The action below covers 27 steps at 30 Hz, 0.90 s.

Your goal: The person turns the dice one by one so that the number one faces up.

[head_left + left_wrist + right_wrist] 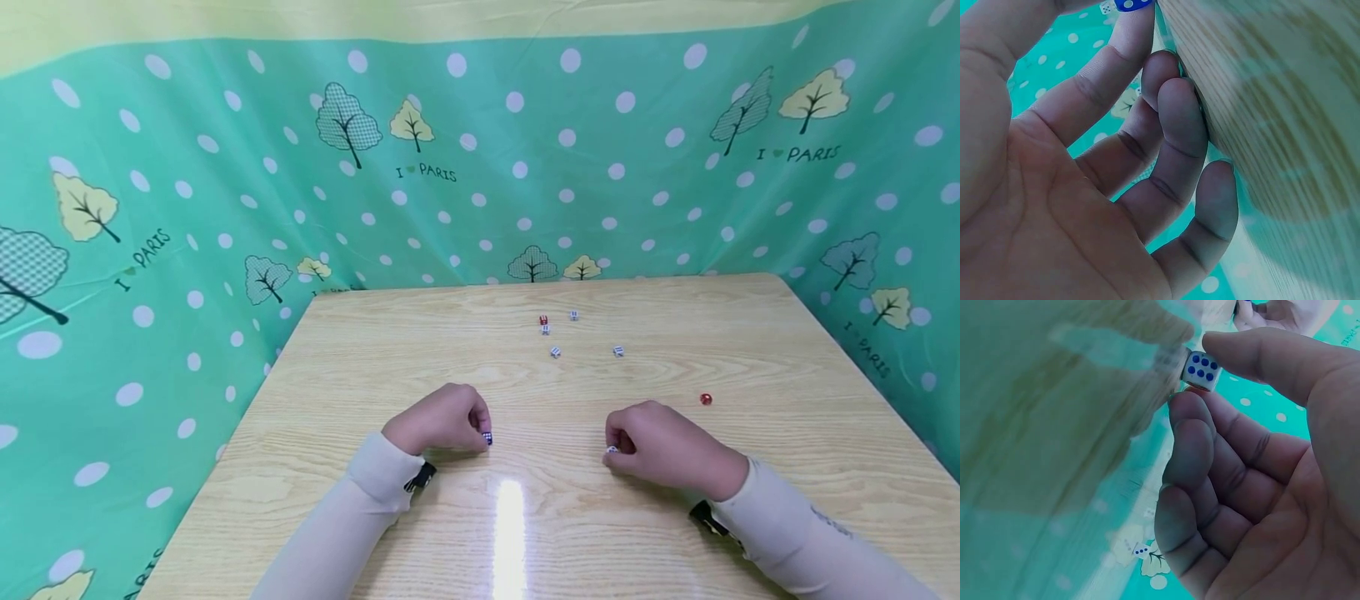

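Note:
Near the middle of the wooden table (337, 350), my left hand (442, 421) pinches a blue die (487, 437) with white dots between thumb and index finger. In the left wrist view that blue die (1129, 5) shows at the top edge, and the other fingers curl beside the tabletop. To the right, my right hand (667, 446) holds a white die (1201, 370) by thumb and fingertips, low at the table surface. Six blue dots face the right wrist camera. In the head view the fingers hide most of this die.
Farther back lie several white dice, one (618, 352) toward the right and another (546, 330) right by a red die (543, 319). A small shiny red piece (707, 399) lies beyond my right hand. Green dotted cloth (465, 192) hangs behind and beside the table.

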Each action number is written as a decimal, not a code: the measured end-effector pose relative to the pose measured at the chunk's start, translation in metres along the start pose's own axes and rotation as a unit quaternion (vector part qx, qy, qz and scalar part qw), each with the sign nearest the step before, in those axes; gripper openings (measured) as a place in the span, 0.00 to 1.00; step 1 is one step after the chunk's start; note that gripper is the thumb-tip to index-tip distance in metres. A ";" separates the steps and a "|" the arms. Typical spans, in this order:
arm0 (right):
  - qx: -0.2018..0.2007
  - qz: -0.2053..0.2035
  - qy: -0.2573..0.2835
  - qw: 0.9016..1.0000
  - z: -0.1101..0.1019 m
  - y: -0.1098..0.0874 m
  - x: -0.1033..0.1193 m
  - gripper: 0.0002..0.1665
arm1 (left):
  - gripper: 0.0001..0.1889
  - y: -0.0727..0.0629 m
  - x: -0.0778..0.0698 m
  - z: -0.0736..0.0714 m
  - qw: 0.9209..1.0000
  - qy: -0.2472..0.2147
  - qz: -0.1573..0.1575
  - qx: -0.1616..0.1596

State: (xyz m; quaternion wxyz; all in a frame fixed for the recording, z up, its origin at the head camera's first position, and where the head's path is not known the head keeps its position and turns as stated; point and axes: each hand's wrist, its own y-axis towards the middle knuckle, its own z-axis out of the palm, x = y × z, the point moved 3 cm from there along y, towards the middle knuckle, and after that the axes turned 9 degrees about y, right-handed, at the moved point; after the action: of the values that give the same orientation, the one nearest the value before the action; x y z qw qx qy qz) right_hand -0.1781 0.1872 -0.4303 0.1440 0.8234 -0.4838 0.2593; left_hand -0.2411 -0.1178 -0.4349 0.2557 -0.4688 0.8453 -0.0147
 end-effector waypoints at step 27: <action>0.007 -0.042 0.038 0.998 -0.004 0.004 -0.006 0.10 | 0.07 -0.001 -0.002 -0.003 1.000 0.000 0.006 -0.002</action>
State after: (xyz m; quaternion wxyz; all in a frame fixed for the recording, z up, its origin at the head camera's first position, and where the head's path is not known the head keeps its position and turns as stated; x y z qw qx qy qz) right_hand -0.1851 0.1919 -0.4301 0.1677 0.8334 -0.4412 0.2876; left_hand -0.2404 -0.1172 -0.4310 0.2544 -0.4642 0.8483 -0.0112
